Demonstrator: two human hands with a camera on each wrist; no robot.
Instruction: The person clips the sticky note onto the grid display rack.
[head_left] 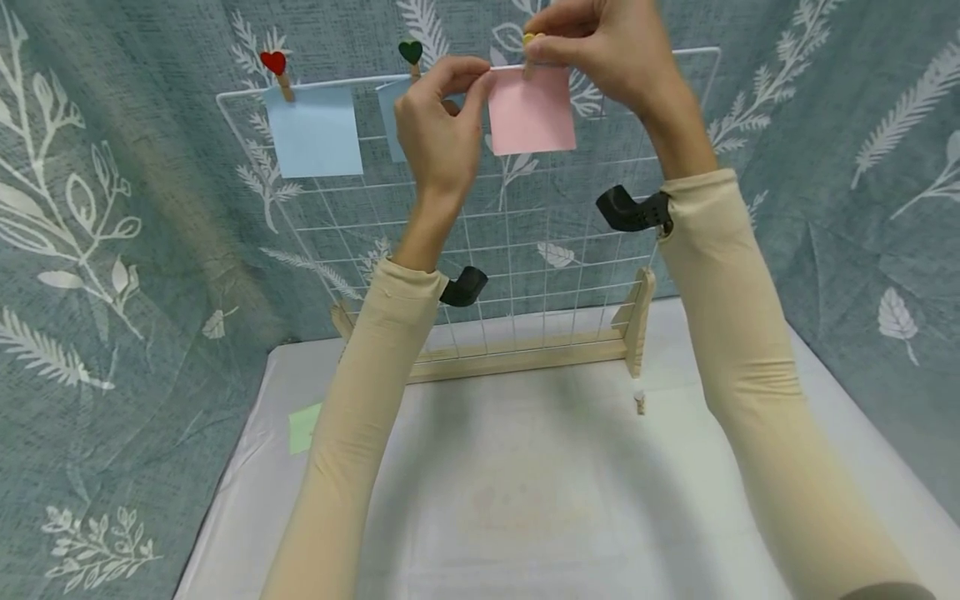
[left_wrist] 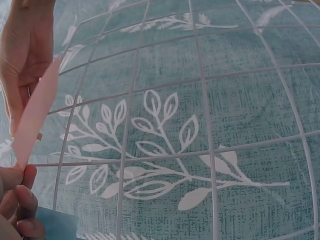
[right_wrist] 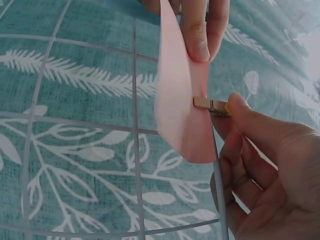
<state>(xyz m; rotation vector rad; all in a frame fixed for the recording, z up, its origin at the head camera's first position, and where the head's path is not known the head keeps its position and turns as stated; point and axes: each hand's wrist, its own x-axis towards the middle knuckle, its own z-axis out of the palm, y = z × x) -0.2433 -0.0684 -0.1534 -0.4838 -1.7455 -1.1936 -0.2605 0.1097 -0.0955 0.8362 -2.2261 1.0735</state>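
Note:
A pink paper note [head_left: 534, 112] hangs at the top bar of a white wire grid [head_left: 487, 221]. My left hand [head_left: 444, 117] pinches the note's upper left corner between thumb and fingers. With thumb and finger my right hand [head_left: 611, 54] pinches a small wooden clothespin [right_wrist: 209, 104] that has a yellow top. In the right wrist view the clothespin's tip lies over the note's upper edge, at the grid's bar. In the left wrist view the note [left_wrist: 37, 115] is seen edge-on, between the two hands.
A red heart clothespin [head_left: 276, 71] holds a blue note [head_left: 315, 133] on the grid. A green heart clothespin [head_left: 411, 57] stands over another blue note, partly behind my left hand. On the white table lie a green note [head_left: 303, 428] and a small clothespin [head_left: 640, 403]. A wooden stand [head_left: 517, 358] supports the grid.

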